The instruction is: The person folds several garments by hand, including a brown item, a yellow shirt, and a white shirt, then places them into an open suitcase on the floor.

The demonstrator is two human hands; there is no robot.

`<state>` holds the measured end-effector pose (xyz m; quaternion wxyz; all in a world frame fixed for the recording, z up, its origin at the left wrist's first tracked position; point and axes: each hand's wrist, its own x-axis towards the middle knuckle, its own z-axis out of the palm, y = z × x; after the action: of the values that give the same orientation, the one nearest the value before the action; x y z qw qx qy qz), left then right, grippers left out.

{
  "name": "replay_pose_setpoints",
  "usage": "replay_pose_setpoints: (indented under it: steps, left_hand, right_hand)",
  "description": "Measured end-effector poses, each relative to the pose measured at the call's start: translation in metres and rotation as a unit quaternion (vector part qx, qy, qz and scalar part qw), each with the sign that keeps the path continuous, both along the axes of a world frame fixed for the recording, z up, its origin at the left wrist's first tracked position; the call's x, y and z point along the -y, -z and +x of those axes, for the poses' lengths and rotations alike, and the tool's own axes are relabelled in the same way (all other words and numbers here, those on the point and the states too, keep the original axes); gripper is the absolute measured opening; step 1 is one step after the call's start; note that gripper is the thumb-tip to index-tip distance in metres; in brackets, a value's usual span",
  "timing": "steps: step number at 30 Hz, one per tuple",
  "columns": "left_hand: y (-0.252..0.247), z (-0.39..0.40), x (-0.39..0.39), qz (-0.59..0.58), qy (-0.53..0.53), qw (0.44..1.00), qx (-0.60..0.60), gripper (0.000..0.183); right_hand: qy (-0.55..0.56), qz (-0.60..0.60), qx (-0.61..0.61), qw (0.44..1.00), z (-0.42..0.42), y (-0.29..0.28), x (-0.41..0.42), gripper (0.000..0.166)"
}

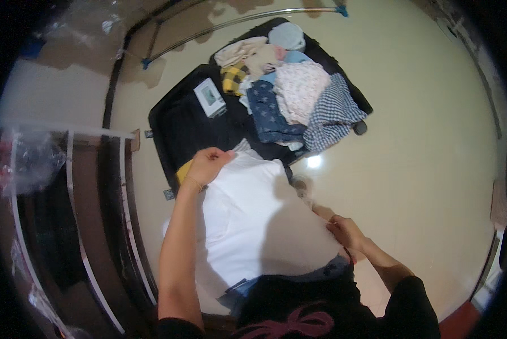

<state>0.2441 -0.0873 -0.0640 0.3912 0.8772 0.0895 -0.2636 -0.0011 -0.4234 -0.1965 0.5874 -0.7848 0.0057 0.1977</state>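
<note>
A white garment (pixel 245 203) lies spread across my lap, its far end reaching over the near edge of an open black suitcase (pixel 181 114). My left hand (pixel 209 165) pinches the garment's far left edge between thumb and fingers. Lower down on the right side, my right hand (pixel 345 231) grips the other edge. A white box (pixel 209 97) sits in the left half of the suitcase. Folded clothes fill the right half: dark blue printed cloth (pixel 270 112), a pale floral garment (pixel 302 87) and a blue-and-white checked garment (pixel 336 112).
Behind the suitcase runs a metal rail (pixel 245 19) with blue end pieces. A slatted rack (pixel 71 203) with clear plastic stands close on my left. Tiled floor (pixel 418 148) extends to the right. Yellow cloth (pixel 183 171) shows beside my left wrist.
</note>
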Motion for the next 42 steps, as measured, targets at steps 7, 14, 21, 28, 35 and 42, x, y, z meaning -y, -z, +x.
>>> replay_pose_setpoints:
  steps: [7,14,21,28,35,42]
  left_hand:
    - [-0.051,-0.023,-0.003,-0.319,0.038,0.939,0.12,0.032]
    - [-0.001,-0.026,-0.057,0.131,0.091,0.972,0.173,0.04]
    - [0.058,-0.073,-0.23,-0.075,-0.209,0.952,-0.21,0.056]
    - [0.142,-0.162,-0.252,-0.356,-0.369,0.829,-0.222,0.051]
    - [-0.034,-0.1,-0.156,-0.342,-0.299,0.873,0.177,0.037]
    - [-0.047,-0.16,0.014,-0.594,0.113,0.761,-0.234,0.065]
  right_hand:
    - [-0.007,-0.154,-0.077,0.985,0.015,-0.034,-0.001,0.021]
    - [-0.103,-0.15,-0.072,0.981,0.022,-0.006,-0.004,0.015]
    - [0.072,0.093,-0.107,0.987,0.148,-0.034,-0.053,0.026]
    - [0.023,0.177,-0.321,0.93,0.213,-0.01,-0.122,0.051]
    - [-0.105,0.389,-0.419,0.814,0.261,-0.007,-0.116,0.059]
    - [-0.12,0.245,-0.297,0.915,0.267,-0.051,-0.161,0.04]
